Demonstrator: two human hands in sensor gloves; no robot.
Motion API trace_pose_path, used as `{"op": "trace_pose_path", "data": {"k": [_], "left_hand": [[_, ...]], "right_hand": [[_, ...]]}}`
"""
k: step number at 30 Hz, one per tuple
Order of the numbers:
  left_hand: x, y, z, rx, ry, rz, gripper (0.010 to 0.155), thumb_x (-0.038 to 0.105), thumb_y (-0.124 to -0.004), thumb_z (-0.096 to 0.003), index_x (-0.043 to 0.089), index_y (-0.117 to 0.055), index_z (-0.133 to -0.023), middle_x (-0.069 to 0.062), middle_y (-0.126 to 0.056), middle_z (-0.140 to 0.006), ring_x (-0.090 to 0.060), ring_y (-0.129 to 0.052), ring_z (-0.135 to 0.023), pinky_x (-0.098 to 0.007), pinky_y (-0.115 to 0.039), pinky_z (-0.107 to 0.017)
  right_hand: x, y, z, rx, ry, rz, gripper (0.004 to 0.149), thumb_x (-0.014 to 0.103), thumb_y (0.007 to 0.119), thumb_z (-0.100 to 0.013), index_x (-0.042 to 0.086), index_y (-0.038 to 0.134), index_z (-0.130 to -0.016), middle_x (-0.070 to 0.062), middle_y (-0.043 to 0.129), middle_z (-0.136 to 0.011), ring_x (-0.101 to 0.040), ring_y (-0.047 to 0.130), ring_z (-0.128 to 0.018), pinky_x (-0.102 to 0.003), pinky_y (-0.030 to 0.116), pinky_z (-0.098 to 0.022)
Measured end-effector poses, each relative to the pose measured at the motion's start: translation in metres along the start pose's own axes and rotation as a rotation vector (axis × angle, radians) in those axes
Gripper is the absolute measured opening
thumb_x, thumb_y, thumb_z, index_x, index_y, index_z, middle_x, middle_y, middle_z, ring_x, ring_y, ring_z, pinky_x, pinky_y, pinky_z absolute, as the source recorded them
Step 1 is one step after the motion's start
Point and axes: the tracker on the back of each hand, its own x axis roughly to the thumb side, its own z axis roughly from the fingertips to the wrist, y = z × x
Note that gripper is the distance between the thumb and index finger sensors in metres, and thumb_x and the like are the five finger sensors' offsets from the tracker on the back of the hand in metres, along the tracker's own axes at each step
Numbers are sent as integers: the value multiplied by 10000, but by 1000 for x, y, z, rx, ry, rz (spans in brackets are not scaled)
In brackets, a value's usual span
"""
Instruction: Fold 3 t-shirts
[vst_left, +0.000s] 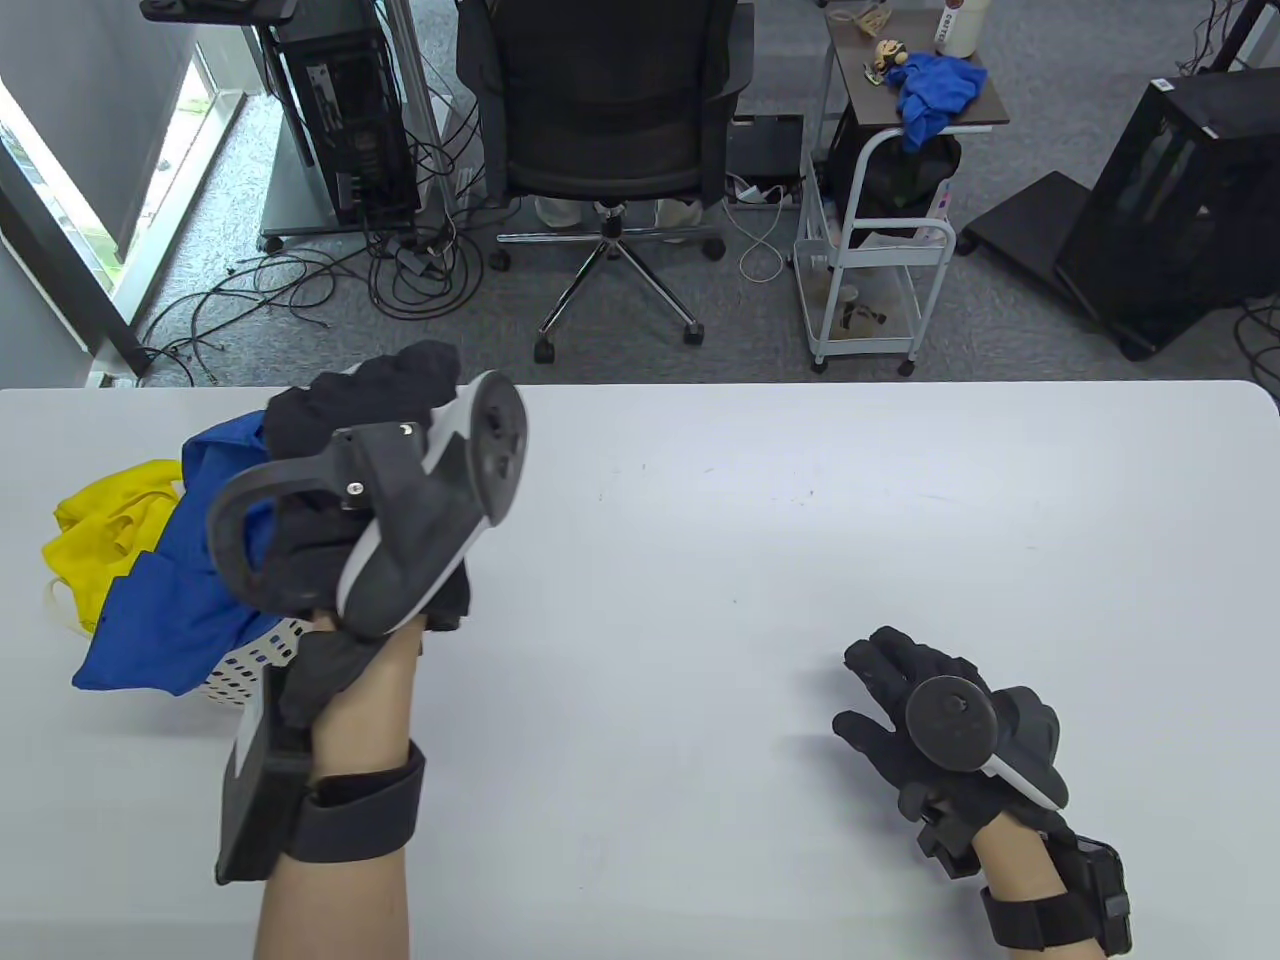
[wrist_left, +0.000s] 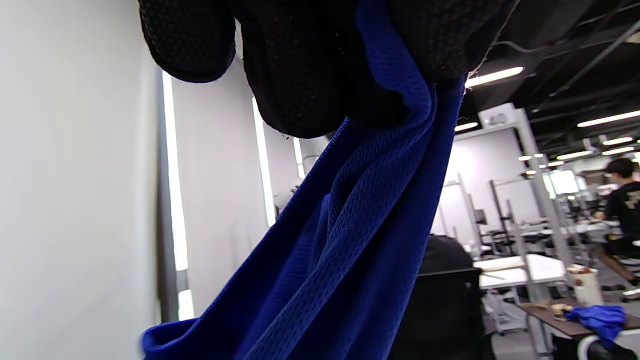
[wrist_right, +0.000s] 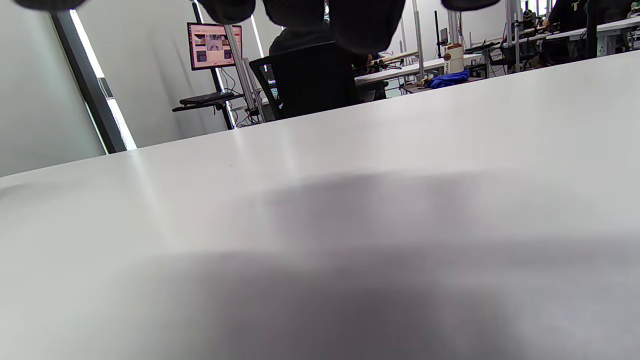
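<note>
- The blue t-shirt is trailing out of the white basket, part of it draping over the basket's near rim, so a quick pull is likely to tip the basket or drag it along the table.
- The yellow t-shirt is sitting in the basket just behind the blue one; if the two are tangling, the yellow one could be coming out with it and sliding off the table edge beside the basket.
- The blue cloth is bunching in a narrow rope under the fingers, as the left wrist view shows, so it may be landing twisted and needing spreading before any fold.
- The left hand is hovering above the basket, its fingers curling tightly round a gathered fold of the blue t-shirt.
- The right hand is lying well to the right of the basket, fingers spread and relaxed just over the bare tabletop, gripping nothing; whether the fingertips are touching the surface is hard to tell.
- A third shirt is not showing around the basket.
</note>
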Motion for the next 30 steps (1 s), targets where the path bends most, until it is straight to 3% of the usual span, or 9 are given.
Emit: {"op": "trace_pose_path", "data": {"k": [11, 15, 19, 25, 30], "left_hand": [[162, 13, 15, 27, -276, 133, 427, 467, -749, -436, 417, -721, -859, 142, -958, -720, -82, -968, -650, -426, -782, -656], [193, 31, 26, 19, -351, 245, 429, 472, -740, -446, 431, -705, -872, 147, -946, -737, -82, -955, -678, -432, -764, -680], [185, 21, 20, 59, -313, 108, 428, 479, -742, -438, 430, -722, -862, 154, -961, -709, -76, -971, -651, -431, -778, -664], [143, -22, 10, -103, -244, -19, 427, 499, -746, -433, 425, -749, -854, 153, -979, -673, -81, -983, -623, -436, -782, -651], [115, -58, 11, -193, -214, -105, 423, 526, -739, -425, 426, -772, -835, 159, -994, -638, -75, -994, -601, -433, -790, -641]], "right_hand": [[-6, -7, 3, -30, 0, -109, 695, 613, 670, -404, 319, 486, -1006, -29, 445, -1141, -404, 576, -1017, -706, 425, -733], [-11, -9, 4, -30, 1, -151, 703, 620, 664, -404, 323, 470, -1010, -29, 438, -1143, -407, 566, -1020, -706, 426, -732], [-15, -8, 5, -26, 2, -236, 712, 615, 670, -408, 310, 459, -1017, -48, 433, -1142, -423, 548, -1020, -714, 411, -730], [-26, -6, 3, -27, 72, -214, 692, 587, 678, -422, 291, 473, -1013, -59, 454, -1131, -432, 552, -1012, -715, 415, -724], [-14, -3, 3, -11, 41, -166, 624, 546, 749, -412, 243, 633, -946, -66, 659, -994, -402, 678, -923, -706, 471, -700]]}}
